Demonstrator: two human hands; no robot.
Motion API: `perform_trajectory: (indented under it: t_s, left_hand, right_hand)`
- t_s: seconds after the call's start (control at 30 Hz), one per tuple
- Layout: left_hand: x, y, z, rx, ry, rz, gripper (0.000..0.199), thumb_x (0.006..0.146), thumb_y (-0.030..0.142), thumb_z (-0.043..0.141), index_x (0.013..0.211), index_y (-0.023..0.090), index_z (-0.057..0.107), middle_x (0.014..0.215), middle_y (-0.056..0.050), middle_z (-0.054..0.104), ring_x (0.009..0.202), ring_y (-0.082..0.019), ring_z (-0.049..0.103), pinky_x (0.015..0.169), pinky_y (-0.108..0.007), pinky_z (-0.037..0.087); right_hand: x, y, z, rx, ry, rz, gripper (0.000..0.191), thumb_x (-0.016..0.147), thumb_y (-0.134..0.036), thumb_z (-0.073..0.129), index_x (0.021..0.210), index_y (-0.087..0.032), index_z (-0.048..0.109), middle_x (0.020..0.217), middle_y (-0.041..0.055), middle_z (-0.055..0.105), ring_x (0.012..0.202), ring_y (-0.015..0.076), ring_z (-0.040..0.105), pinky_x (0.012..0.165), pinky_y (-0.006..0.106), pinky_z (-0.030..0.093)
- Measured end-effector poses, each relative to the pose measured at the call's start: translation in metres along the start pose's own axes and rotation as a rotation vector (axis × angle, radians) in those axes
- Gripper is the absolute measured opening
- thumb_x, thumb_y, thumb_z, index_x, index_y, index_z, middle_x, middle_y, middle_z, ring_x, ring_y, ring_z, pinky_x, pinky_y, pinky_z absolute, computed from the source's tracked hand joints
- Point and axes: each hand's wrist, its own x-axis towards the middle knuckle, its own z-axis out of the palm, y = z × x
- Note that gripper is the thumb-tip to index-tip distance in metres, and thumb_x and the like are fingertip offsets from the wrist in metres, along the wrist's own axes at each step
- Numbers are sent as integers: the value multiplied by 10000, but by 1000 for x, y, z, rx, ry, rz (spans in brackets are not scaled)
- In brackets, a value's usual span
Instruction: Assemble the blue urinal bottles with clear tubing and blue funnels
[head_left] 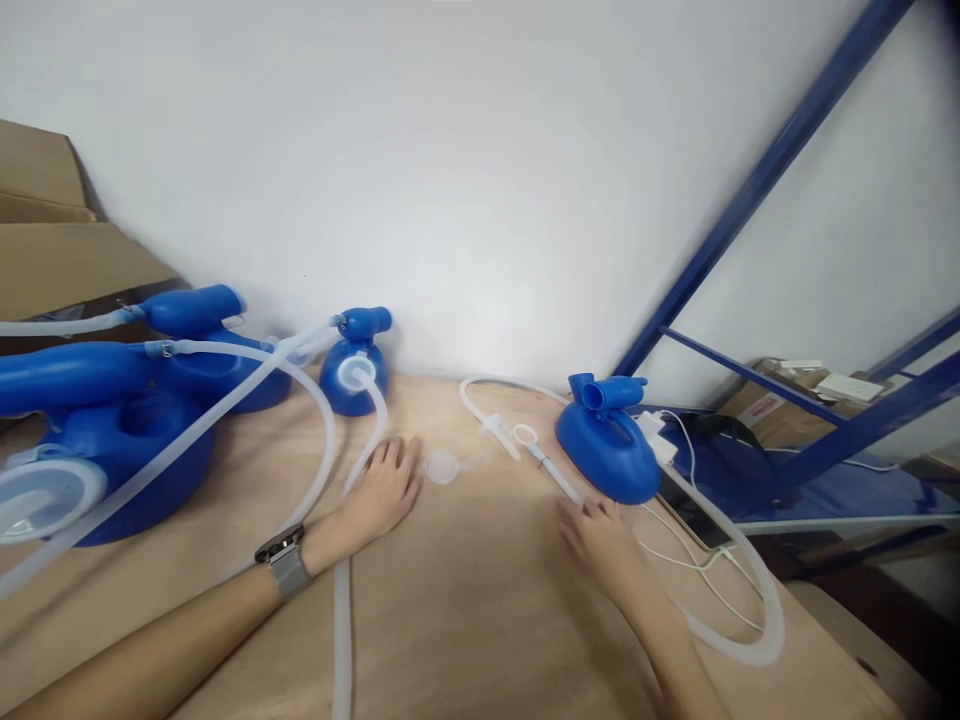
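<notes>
My left hand (384,490), with a watch on its wrist, lies on the table with its fingers stretched out and slightly apart. Beneath and beside it runs a clear flexible tube (343,630) from a small blue urinal bottle (352,385). A thin translucent disc (442,467) lies just off its fingertips. On the right, my right hand (600,540) has its fingers closed around a thin clear tube (559,480) with a white ring-shaped cap (525,434) by its far end. Behind that hand stands another blue urinal bottle (607,455); its palm side is hidden.
Two larger blue bottles (150,460) with tubes crowd the left side, before a cardboard box (67,265). A white wall (465,180) closes off the back. At right are a white charger (657,437) with cables, a phone (690,510) and a blue metal shelf frame (750,220).
</notes>
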Motion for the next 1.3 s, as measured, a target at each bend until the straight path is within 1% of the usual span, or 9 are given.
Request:
perform_trajectory:
  t_s: [0.2, 0.37, 0.53, 0.63, 0.73, 0.9, 1.03, 1.13, 1.3]
  left_hand:
    - [-4, 17, 6, -31, 27, 103, 612, 1090, 427, 396, 1627, 144, 319, 1613, -241, 406, 1525, -391, 353, 1197, -569, 383]
    - [-11, 29, 8, 17, 3, 169, 605, 1079, 396, 429, 1641, 194, 327, 1615, -248, 406, 1526, -437, 353, 1174, -644, 372]
    - [-12, 28, 10, 82, -34, 180, 606, 1094, 454, 402, 1628, 169, 371, 1591, -267, 435, 1507, -450, 379, 1164, -656, 369]
    - [-13, 28, 10, 91, -20, 194, 588, 1098, 450, 388, 1621, 179, 389, 1573, -259, 455, 1502, -432, 389, 1183, -654, 343]
    - [-13, 28, 10, 90, -16, 201, 579, 1104, 443, 366, 1613, 170, 404, 1554, -258, 470, 1498, -419, 393, 1195, -644, 330]
    - [-13, 29, 9, 64, -26, 209, 560, 1107, 445, 345, 1580, 168, 461, 1534, -260, 488, 1473, -426, 416, 1183, -657, 338]
    - [-13, 29, 11, 46, -19, 203, 544, 1102, 427, 356, 1565, 172, 482, 1530, -256, 495, 1471, -423, 412, 1184, -671, 332]
    - [-12, 29, 11, 50, -24, 203, 544, 1099, 430, 371, 1567, 174, 478, 1543, -252, 486, 1479, -416, 406, 1190, -667, 331]
    - [-11, 29, 6, 52, -44, 197, 563, 1093, 413, 405, 1607, 183, 419, 1555, -254, 485, 1491, -425, 405, 1183, -672, 348]
  right_hand:
    - [0, -25, -35, 411, -82, -139, 507, 983, -93, 405, 1377, -257, 679, 1282, 88, 744, 1175, 241, 696, 989, 343, 511]
    - [-10, -26, -52, 64, -162, 170, 249, 1012, -207, 543, 1154, -158, 742, 1142, 169, 745, 1079, 322, 719, 869, 378, 527]
    - [-29, -24, -40, -48, -118, 281, 247, 1043, -306, 562, 1099, -142, 738, 1168, 205, 718, 1118, 348, 708, 834, 365, 541]
    - [-32, -11, -32, -24, 15, 329, 320, 1049, -379, 530, 1191, -153, 707, 1217, 207, 710, 1168, 370, 678, 866, 397, 547]
    - [-30, 15, -26, 175, -59, 331, 397, 1062, -364, 412, 1174, -148, 726, 1209, 207, 733, 1155, 383, 689, 944, 475, 537]
    - [-23, 52, -13, 555, -109, 113, 449, 1013, -345, 386, 1298, -198, 701, 1330, 136, 723, 1244, 293, 674, 1071, 418, 507]
    - [-13, 56, -5, 707, -59, 124, 443, 871, -387, 564, 1236, -189, 717, 1119, 120, 753, 1076, 314, 702, 967, 444, 545]
    - [0, 51, -7, 717, -26, 163, 322, 790, -398, 636, 1017, -193, 736, 947, 84, 706, 948, 291, 682, 851, 405, 559]
    - [23, 32, -30, 787, 79, 183, 245, 845, -452, 566, 753, -225, 563, 844, 61, 619, 815, 238, 622, 605, 304, 506]
